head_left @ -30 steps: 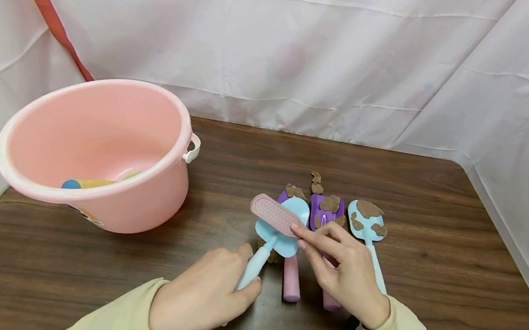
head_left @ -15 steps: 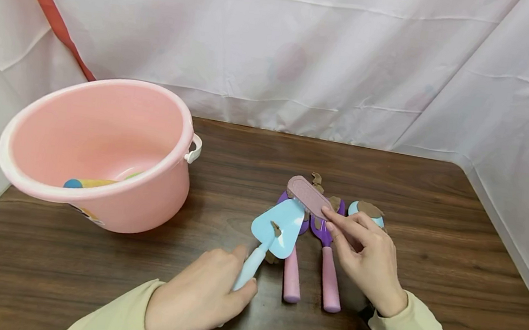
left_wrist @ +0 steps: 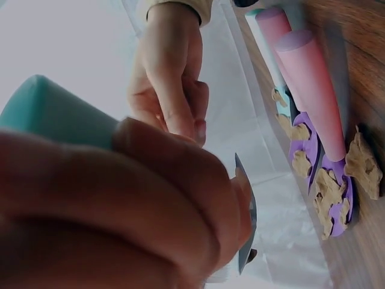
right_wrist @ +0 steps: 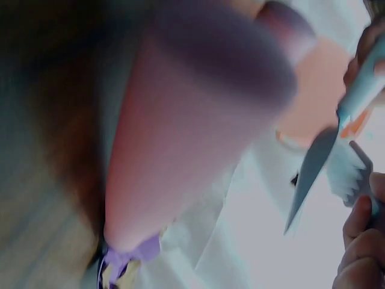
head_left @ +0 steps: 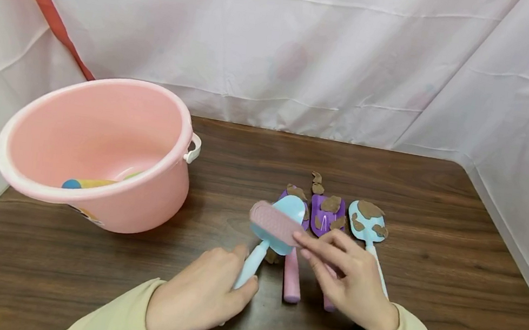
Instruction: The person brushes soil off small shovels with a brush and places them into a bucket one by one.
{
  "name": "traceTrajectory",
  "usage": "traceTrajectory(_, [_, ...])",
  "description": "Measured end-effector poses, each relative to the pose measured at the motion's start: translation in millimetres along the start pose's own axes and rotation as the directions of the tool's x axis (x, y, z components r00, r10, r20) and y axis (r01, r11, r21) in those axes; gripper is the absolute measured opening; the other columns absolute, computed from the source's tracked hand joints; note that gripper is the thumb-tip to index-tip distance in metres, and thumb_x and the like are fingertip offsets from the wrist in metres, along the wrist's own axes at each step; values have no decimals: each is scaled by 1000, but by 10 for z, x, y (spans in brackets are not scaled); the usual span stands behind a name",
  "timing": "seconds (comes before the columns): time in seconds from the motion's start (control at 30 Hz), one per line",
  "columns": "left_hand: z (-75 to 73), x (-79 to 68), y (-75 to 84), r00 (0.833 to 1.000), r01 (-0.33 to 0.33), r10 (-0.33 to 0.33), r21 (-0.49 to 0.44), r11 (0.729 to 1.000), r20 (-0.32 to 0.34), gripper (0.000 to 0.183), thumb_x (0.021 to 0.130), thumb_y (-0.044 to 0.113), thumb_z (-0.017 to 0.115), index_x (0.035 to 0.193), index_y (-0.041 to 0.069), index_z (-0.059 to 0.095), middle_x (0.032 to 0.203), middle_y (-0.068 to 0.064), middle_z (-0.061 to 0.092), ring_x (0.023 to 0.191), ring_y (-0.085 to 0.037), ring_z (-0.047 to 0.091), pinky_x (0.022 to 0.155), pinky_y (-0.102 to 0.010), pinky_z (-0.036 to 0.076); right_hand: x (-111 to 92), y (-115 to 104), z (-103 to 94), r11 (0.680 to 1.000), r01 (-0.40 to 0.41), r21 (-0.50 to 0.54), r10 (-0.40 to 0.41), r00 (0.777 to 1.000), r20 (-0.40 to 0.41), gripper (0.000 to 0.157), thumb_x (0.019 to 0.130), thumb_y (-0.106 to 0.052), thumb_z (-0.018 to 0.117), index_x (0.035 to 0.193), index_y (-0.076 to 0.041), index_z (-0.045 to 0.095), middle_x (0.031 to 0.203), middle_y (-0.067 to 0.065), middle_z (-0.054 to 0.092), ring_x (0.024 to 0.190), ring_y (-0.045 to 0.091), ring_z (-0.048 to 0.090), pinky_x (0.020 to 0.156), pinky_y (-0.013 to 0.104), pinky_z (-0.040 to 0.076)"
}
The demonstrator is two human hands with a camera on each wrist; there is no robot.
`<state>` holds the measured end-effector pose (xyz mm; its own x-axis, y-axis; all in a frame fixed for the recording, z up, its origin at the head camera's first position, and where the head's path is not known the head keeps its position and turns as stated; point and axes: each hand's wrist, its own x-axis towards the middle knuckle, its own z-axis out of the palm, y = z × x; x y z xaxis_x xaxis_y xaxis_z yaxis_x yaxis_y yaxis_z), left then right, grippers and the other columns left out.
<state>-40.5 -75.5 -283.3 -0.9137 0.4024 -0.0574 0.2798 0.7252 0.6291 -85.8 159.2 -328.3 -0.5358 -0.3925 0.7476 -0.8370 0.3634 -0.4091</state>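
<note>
My left hand point(head_left: 203, 294) grips the handle of a light blue toy trowel point(head_left: 293, 207), holding its blade tilted above the table. Between thumb and fingers of my right hand point(head_left: 354, 281) is a small pink scrub brush point(head_left: 274, 221), lying across the trowel blade. Its bristles point(right_wrist: 346, 180) point toward the trowel in the right wrist view, though contact is hard to confirm there. Brown clay-like flakes point(head_left: 332, 204) stick to a purple toy fork point(head_left: 323, 226) with a pink handle. A second purple tool point(head_left: 292, 282) lies partly under the trowel.
Another light blue shovel point(head_left: 359, 211) with brown patches lies at the right. A loose brown piece point(head_left: 317, 184) sits behind the tools. The large pink bucket point(head_left: 162, 202) at the left contains a yellow-and-blue item point(head_left: 88, 183). White curtains point(head_left: 277, 52) surround the wooden table point(head_left: 453, 273).
The brush went to the upper right off the trowel half a second ago, and is back down left across the blade. The trowel's blade angle has shifted slightly; my left hand stays nearly in place.
</note>
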Motion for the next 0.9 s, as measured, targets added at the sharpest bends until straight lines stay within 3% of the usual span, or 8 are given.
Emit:
traceTrajectory(0.23, [-8,-17,14,1000,9,-9,-32,999,10,13,86,15,55,77,11,47,55,6,41,45,-5,37,40,-23,32,-49,-49,43,999,14,-50,-12,999,47,25,96,-23,56,115,-14,71,79,-6,55,56,-4,37,51,4,28])
traceTrajectory(0.3, [-12,-23,12,1000,9,-8,-47,999,23,13,87,15,55,78,11,47,55,6,41,45,-4,37,40,-23,32,-63,-22,20,995,-19,-98,25,998,61,26,97,-23,54,117,-16,70,80,-6,56,55,-2,37,50,5,28])
traceTrajectory(0.43, [-15,-40,0,999,7,-4,-67,998,44,12,87,15,55,78,12,47,55,6,43,45,-4,38,40,-23,33,-73,72,-61,972,-126,-198,139,989,54,28,90,-14,63,117,-19,70,81,-6,58,57,-1,38,50,9,30])
traceTrajectory(0.6, [-4,-57,-13,999,6,-3,-64,998,43,13,87,16,55,77,13,47,54,7,41,44,-4,37,40,-22,33,-69,168,-153,941,-242,-235,252,967,17,38,80,-3,71,115,-19,71,78,-7,58,56,-1,34,48,12,28])
traceTrajectory(0.9, [-1,-46,-13,999,20,-17,-46,999,47,13,87,16,56,78,13,47,54,7,38,46,-5,36,40,-23,32,-44,186,-182,936,-282,-211,288,958,-3,37,82,-2,69,117,-16,70,75,-7,57,56,1,33,50,13,28])
